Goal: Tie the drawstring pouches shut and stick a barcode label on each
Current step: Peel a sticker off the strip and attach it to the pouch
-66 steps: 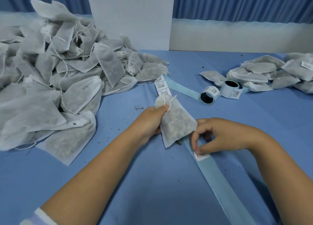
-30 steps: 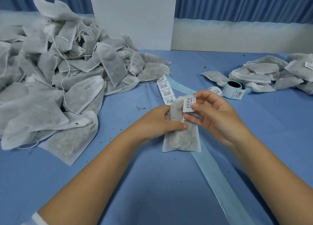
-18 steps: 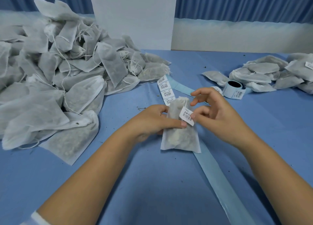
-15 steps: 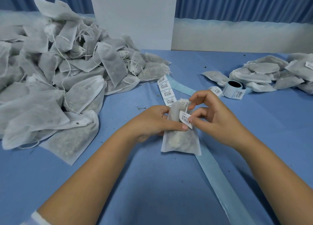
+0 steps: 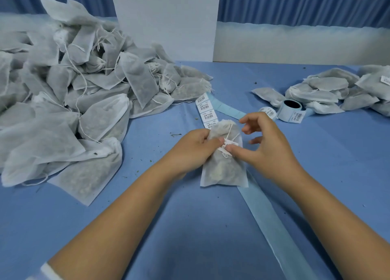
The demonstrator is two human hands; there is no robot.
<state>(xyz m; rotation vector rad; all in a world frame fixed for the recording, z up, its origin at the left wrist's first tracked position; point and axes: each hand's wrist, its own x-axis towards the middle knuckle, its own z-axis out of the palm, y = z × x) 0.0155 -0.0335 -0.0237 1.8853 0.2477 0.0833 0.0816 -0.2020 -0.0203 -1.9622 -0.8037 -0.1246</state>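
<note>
**Q:** Blue tablecloth (image 5: 190,237), white board (image 5: 166,20) behind. What sits at centre?

**A:** One drawstring pouch (image 5: 223,170) with its neck cinched. Its lower edge lies over the pale backing strip (image 5: 274,227).

**Q:** How do the hands engage it?

**A:** The left hand (image 5: 192,151) curls round the pouch's upper left side, thumb on the front. The right hand (image 5: 268,151) presses its thumb onto the barcode label (image 5: 226,147) (print mostly covered), with its other fingers spread and holding nothing. The label appears to lie over the cord, though this is unclear.

**Q:** And around them?

**A:** A large heap of pouches (image 5: 73,102) lies at left and a smaller pile (image 5: 337,92) at far right. A label roll (image 5: 292,111) sits near that pile, and printed labels (image 5: 206,113) lie just beyond the held pouch.
</note>
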